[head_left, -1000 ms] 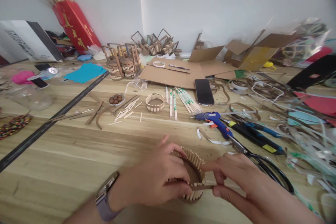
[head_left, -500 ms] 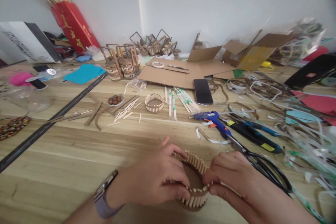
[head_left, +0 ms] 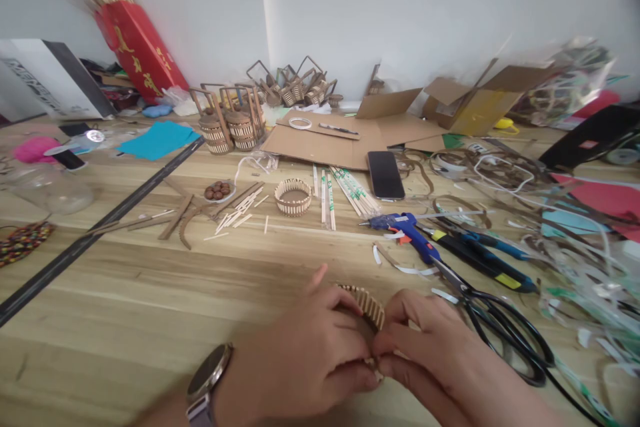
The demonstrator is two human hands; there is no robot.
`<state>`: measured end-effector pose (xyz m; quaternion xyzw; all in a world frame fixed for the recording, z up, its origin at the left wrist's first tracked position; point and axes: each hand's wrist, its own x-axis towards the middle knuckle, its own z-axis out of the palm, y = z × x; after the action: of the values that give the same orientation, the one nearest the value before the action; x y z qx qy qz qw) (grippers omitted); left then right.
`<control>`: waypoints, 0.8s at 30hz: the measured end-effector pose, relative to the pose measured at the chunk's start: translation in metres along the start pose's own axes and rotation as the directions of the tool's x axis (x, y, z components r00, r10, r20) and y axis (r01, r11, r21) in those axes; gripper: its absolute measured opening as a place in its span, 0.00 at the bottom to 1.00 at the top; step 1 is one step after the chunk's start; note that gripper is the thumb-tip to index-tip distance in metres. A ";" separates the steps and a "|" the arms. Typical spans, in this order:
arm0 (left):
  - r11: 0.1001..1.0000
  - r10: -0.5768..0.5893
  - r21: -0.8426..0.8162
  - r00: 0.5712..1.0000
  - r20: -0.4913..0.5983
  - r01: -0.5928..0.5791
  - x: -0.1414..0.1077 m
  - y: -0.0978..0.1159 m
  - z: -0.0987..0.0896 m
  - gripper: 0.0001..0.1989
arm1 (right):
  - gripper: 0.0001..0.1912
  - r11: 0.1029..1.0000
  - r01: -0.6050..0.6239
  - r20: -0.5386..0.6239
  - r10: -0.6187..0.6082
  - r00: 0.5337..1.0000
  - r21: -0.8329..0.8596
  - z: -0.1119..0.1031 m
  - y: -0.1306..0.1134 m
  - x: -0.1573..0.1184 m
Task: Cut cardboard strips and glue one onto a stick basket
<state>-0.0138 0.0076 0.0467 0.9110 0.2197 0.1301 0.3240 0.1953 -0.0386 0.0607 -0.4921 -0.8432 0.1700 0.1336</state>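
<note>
A small round basket (head_left: 369,303), made of short upright wooden sticks around a brown base, is held low over the near part of the table. My left hand (head_left: 320,347) wraps its left side, fingers bent over the rim and thumb at the near wall. With thumb and forefinger, my right hand (head_left: 425,347) pinches the near right rim, close against the left fingertips. Both hands cover most of the basket, so its front wall is largely hidden. A similar stick ring (head_left: 293,198) stands farther back on the table.
Black-handled scissors (head_left: 500,320), a blue glue gun (head_left: 405,230) and a black-and-yellow cutter (head_left: 483,260) lie to the right. Loose sticks (head_left: 240,210) and a dish of brown beads (head_left: 219,191) are at centre left. Behind are a phone (head_left: 385,175), cardboard (head_left: 320,140) and finished baskets (head_left: 243,127).
My right hand has shifted left along the rim and now meets my left fingertips. My left hand has moved slightly right, and the basket is more covered.
</note>
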 end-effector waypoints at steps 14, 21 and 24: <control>0.992 -0.026 -0.123 0.998 0.051 0.032 0.000 -0.008 -0.012 0.05 | 0.12 0.998 0.004 -0.043 -0.001 0.999 0.063 -0.012 0.021 -0.002; 0.983 -0.002 -0.183 0.998 0.062 0.013 0.000 -0.010 -0.013 0.06 | 0.09 0.995 0.038 0.023 -0.040 0.999 0.091 -0.013 0.019 0.002; 0.984 -0.002 -0.177 0.997 0.072 0.015 -0.001 -0.009 -0.015 0.06 | 0.08 0.991 0.062 0.034 -0.066 0.997 0.122 -0.009 0.021 0.002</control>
<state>-0.0236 0.0210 0.0518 0.8815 0.1993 0.1153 0.4122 0.2144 -0.0259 0.0604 -0.4526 -0.8491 0.2256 0.1525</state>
